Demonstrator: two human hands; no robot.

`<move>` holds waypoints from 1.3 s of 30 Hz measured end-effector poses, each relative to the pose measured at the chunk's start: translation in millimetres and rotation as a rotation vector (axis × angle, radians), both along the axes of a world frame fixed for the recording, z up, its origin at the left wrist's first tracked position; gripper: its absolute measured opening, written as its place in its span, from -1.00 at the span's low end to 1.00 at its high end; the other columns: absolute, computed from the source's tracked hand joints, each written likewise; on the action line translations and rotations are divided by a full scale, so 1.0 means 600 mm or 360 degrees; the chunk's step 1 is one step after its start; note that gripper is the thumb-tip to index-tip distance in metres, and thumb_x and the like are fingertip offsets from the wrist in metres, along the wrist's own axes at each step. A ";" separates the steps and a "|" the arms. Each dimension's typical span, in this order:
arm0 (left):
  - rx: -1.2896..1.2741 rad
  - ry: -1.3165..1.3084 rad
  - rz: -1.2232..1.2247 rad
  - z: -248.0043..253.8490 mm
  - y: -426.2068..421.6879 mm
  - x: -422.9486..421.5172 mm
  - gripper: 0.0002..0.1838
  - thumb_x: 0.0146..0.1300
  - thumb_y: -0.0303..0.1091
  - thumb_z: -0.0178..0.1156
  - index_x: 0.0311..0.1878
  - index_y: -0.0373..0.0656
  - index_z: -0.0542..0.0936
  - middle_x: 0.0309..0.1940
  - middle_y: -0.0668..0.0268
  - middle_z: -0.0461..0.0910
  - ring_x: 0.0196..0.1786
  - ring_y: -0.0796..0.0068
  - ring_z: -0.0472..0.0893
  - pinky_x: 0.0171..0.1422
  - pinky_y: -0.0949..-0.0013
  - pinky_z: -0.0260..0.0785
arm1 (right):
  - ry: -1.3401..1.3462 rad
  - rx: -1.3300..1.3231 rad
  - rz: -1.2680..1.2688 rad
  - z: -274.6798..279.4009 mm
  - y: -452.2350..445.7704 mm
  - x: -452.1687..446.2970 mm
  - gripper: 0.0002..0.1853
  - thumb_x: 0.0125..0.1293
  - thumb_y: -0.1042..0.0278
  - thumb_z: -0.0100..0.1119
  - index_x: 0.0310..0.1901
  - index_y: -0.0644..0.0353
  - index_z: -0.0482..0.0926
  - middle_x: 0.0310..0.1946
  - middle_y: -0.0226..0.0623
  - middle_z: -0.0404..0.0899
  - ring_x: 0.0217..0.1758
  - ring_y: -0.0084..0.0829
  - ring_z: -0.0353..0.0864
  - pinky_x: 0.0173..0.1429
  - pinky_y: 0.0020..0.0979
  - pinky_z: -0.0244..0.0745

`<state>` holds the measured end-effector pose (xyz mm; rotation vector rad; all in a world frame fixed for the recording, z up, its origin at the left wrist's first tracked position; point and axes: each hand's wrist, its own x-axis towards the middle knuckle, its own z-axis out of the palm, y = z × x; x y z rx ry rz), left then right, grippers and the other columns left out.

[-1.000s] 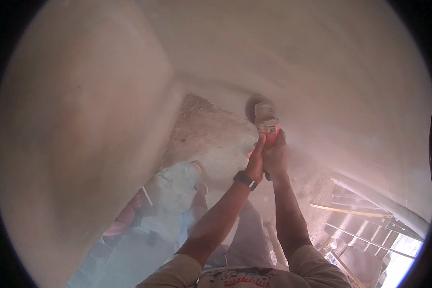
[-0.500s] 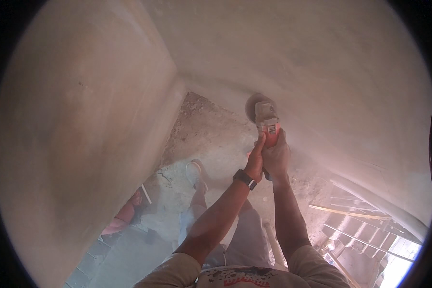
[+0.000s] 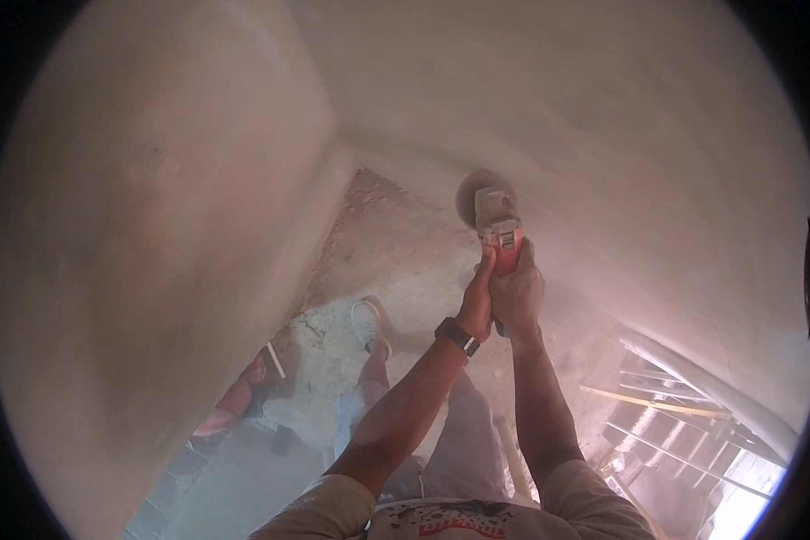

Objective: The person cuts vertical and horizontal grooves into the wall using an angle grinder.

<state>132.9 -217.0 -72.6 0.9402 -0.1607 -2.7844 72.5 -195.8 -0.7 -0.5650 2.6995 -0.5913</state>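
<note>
Both of my hands are wrapped round a red and grey angle grinder (image 3: 506, 243). My left hand (image 3: 477, 301), with a dark watch (image 3: 457, 336) on its wrist, grips the left side. On the right side of the body is my right hand (image 3: 518, 292). The grinder's round disc (image 3: 479, 198) lies at the lower part of the plastered wall (image 3: 603, 162) in front and looks blurred. Dust hazes the view around the tool.
Another wall (image 3: 171, 207) meets the front wall at a corner on the left. Below is a dusty, rough floor (image 3: 387, 243), with my shoe (image 3: 366, 322) on it. A pale pipe (image 3: 711, 382), a wooden strip (image 3: 648, 399) and rods lie at lower right.
The grinder and both hands have shifted slightly up and left in the view. Both hands keep their hold. The dust haze has changed a little.
</note>
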 end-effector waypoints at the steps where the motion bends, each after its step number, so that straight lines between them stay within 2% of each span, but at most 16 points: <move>1: 0.0009 0.0013 0.0001 -0.006 -0.001 -0.001 -0.22 0.53 0.37 0.08 0.55 -0.01 0.39 0.39 0.37 0.57 0.40 0.45 0.57 0.52 0.27 0.37 | -0.0025 -0.0016 -0.0017 0.002 -0.003 0.002 -0.33 0.41 -0.19 0.31 0.28 0.22 0.45 -0.05 0.15 0.74 0.02 0.26 0.74 0.02 0.13 0.61; 9: 0.0010 0.0024 -0.0042 -0.014 -0.011 -0.001 -0.22 0.53 0.38 0.08 0.54 -0.01 0.41 0.36 0.37 0.58 0.38 0.46 0.58 0.50 0.28 0.39 | 0.0002 0.0026 -0.0091 0.002 -0.016 0.007 -0.31 0.40 -0.15 0.34 0.32 0.23 0.44 -0.07 0.14 0.75 0.01 0.25 0.74 0.01 0.11 0.61; 18: -0.0108 -0.0005 -0.0048 -0.002 -0.026 0.003 -0.17 0.52 0.40 0.06 0.61 0.00 0.32 0.44 0.32 0.51 0.45 0.42 0.52 0.55 0.26 0.35 | -0.0051 -0.0118 -0.0087 0.012 -0.027 0.009 -0.47 0.41 -0.13 0.33 0.10 0.17 0.48 -0.11 0.08 0.74 0.00 0.26 0.73 0.00 0.12 0.59; 27: -0.0062 0.0032 -0.0053 -0.021 -0.041 0.008 -0.18 0.53 0.41 0.05 0.59 -0.01 0.33 0.43 0.32 0.53 0.44 0.41 0.54 0.55 0.24 0.36 | 0.0043 -0.0116 -0.0032 -0.002 -0.044 0.014 -0.47 0.42 -0.13 0.32 0.13 0.17 0.48 -0.16 0.11 0.75 -0.07 0.26 0.75 -0.04 0.13 0.61; 33: -0.0061 0.0045 -0.0005 -0.007 -0.047 0.007 -0.18 0.53 0.40 0.05 0.59 0.00 0.34 0.42 0.33 0.54 0.43 0.42 0.55 0.54 0.23 0.36 | 0.0027 -0.0060 -0.0007 0.001 -0.050 0.011 -0.46 0.42 -0.14 0.31 0.10 0.17 0.47 -0.15 0.11 0.75 -0.05 0.26 0.74 -0.03 0.13 0.61; 36: -0.0056 0.0034 0.0011 -0.007 -0.050 0.003 -0.19 0.54 0.39 0.04 0.59 0.00 0.34 0.43 0.34 0.53 0.43 0.42 0.54 0.55 0.23 0.36 | -0.0127 -0.0065 -0.0063 0.016 -0.058 0.009 -0.46 0.43 -0.15 0.30 0.10 0.17 0.46 -0.15 0.11 0.75 -0.04 0.26 0.74 -0.01 0.13 0.60; 39: -0.0049 0.0046 -0.0018 -0.010 -0.052 0.003 -0.20 0.54 0.38 0.04 0.59 0.00 0.34 0.43 0.35 0.53 0.44 0.43 0.54 0.55 0.23 0.35 | -0.0063 -0.0049 -0.0043 0.017 -0.059 0.009 -0.47 0.44 -0.17 0.29 0.08 0.15 0.46 -0.14 0.10 0.75 -0.03 0.26 0.74 0.00 0.13 0.59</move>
